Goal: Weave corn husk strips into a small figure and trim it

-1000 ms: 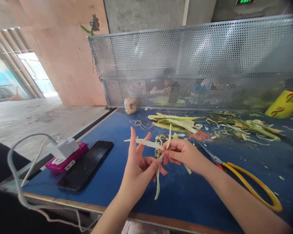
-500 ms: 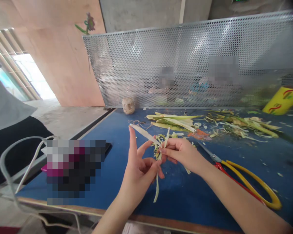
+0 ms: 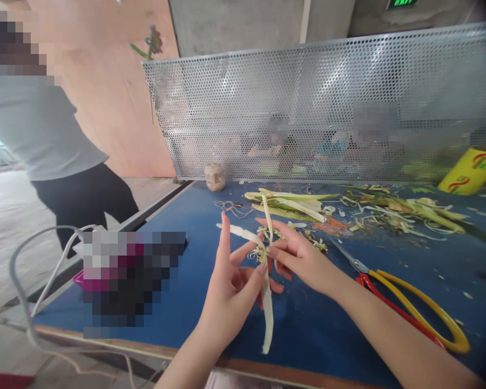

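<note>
Between my hands is a small bundle of pale leaf strips (image 3: 269, 319) with thin yellowish curls at its centre. One strip hangs down, another points up and a third reaches left. My left hand (image 3: 237, 281) pinches the bundle from below with its thumb; its index finger stands up, beside the left strip. From the right, my right hand (image 3: 303, 256) closes thumb and fingers on the bundle's centre. To its right lie shears (image 3: 364, 267) with one yellow and one red handle. Behind the hands, long yellow-green leaves (image 3: 291, 202) are piled on the blue tabletop (image 3: 178, 319).
More shredded leaves (image 3: 405, 210) are scattered at the back right, near a yellow roll (image 3: 470, 170). A twine ball (image 3: 214, 177) stands by the perforated metal screen (image 3: 308, 97). Blurred-out items and a pink tray (image 3: 79, 279) occupy the left. A person (image 3: 60, 129) stands beyond the table.
The bundle has turned in my hands: the hanging strip now shows broader, and one strip stands taller. My right index finger has stretched out leftward. The person at left has come further into view.
</note>
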Demonstrator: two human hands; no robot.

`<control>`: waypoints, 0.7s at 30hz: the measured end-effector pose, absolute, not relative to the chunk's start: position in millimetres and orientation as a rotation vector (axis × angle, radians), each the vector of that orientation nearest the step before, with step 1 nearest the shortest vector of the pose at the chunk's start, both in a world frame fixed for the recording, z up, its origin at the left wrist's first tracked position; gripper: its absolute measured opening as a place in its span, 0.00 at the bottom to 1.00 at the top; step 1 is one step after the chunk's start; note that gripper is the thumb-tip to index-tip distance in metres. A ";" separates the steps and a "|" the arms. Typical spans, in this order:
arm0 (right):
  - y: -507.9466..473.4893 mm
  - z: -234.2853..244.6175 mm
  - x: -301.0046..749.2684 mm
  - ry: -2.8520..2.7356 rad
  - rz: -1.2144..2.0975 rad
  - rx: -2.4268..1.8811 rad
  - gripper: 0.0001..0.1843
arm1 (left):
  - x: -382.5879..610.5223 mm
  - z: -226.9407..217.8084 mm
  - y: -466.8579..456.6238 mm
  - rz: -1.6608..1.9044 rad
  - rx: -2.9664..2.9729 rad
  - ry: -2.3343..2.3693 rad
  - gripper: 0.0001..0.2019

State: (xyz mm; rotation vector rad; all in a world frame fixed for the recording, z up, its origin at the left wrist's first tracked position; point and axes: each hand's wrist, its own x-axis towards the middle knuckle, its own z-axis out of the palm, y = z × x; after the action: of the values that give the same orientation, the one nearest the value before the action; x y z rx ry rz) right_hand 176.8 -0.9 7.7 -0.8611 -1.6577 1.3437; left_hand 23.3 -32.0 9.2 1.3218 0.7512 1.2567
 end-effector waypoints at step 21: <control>-3.3 4.8 175.7 -1.645 1.408 -0.800 0.19 | 27.2 14.4 -37.4 1.290 1.262 0.841 0.44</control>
State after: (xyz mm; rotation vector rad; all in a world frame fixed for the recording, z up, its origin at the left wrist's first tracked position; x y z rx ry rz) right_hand 175.7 -3.3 4.8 -0.7996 -1.6446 1.4084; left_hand 27.2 -37.4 14.4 1.2617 0.8415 1.2902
